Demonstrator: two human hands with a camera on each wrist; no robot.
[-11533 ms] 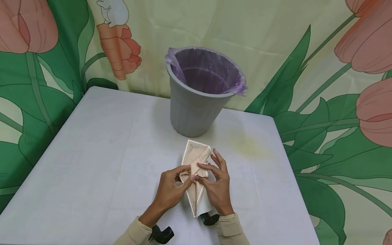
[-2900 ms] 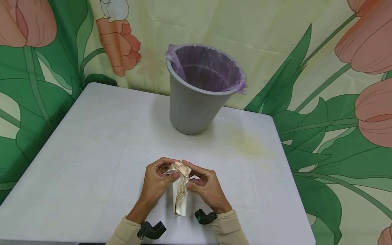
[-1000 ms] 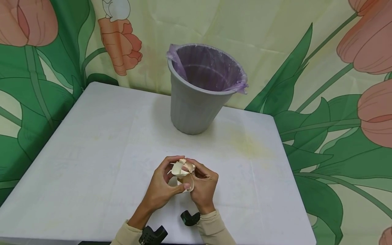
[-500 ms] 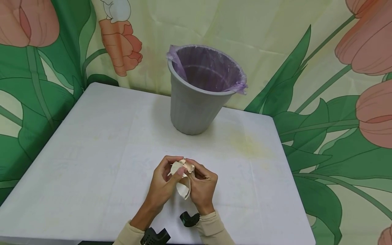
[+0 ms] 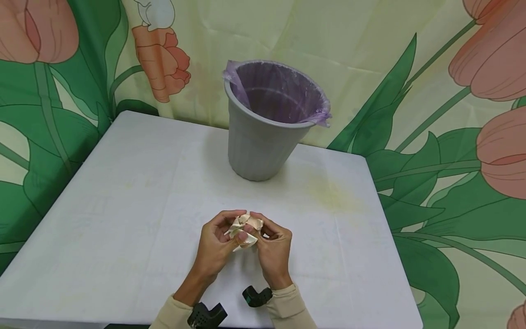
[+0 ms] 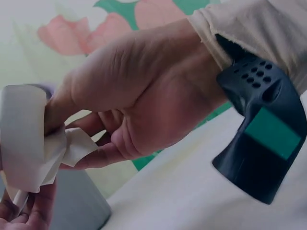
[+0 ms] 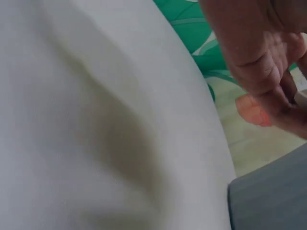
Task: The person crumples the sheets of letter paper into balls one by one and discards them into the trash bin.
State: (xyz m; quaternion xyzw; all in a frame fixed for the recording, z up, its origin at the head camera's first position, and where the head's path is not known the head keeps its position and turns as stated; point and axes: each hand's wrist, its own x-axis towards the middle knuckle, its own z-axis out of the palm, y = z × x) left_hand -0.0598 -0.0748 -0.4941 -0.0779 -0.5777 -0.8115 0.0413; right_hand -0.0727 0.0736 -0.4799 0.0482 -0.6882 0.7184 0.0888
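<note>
A cream sheet of paper (image 5: 252, 222) with a printed border is crumpled into a small bundle between both hands, above the near part of the table. On its left side my left hand (image 5: 213, 246) pinches it between thumb and fingers. My right hand (image 5: 275, 253) grips the opposite side, its fingers curled behind the paper. The left wrist view shows a folded flap of the paper (image 6: 24, 139) beyond the left hand (image 6: 129, 91). In the right wrist view the right hand (image 7: 259, 57) is cut off by the frame, with only a sliver of paper visible.
A grey bin (image 5: 263, 151) with a purple plastic liner (image 5: 318, 118) stands at the back of the white-covered table (image 5: 123, 205). A floral curtain (image 5: 370, 55) hangs behind. Black wrist-worn devices (image 5: 207, 315) sit below each hand.
The paper went from a flat folded piece to a long twisted bunch, then to a compact crumple. In the last half second the hanging lower flap was folded up.
</note>
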